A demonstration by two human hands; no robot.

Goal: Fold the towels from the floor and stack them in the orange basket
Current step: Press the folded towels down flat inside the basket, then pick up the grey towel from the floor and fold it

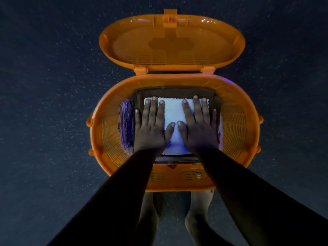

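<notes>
In the orange basket (252, 125), a folded white towel (174, 112) tops the brown towel (204, 92) — left hand (150, 128) and right hand (199, 128) press it flat, fingers straight, gripping nothing. Stacking step; next, lift both hands clear — no towels visible on the floor (44, 86).

Dark speckled floor (53, 86), bare feet (197, 221)

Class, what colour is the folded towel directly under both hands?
White towel, with a wavy ribbed texture; head view.

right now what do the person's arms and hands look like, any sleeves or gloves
Both hands are bare: the left hand and right hand wear no gloves, and no rings or watch show. Dark, close-fitting long sleeves cover both arms down to the wrists.
</notes>
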